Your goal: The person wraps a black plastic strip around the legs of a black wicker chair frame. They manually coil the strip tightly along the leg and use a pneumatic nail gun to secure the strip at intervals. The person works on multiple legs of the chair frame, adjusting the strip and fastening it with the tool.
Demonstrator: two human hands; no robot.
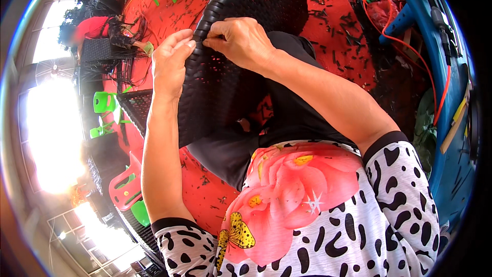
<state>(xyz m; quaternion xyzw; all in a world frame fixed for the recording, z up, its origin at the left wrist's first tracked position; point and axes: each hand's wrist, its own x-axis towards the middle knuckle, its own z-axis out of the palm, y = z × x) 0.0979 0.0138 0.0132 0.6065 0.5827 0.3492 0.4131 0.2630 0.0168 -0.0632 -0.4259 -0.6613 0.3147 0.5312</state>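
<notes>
A black woven plastic-wicker piece of furniture leans across my lap, its thick rim wrapped in flat black strips. On the rim's left side is my left hand, closed, thumb and fingertips together against the wrapping. From the other side comes my right hand, its fingers curled and pinched close to the same rim. Whatever small thing lies between the fingertips, perhaps a strip end, is too dark to make out against the black weave.
Black strip scraps litter the red floor. A blue table stands at right, with a red-orange hose and a wooden-handled tool. Green chairs and a pink chair stand left. Another person bends over wicker work.
</notes>
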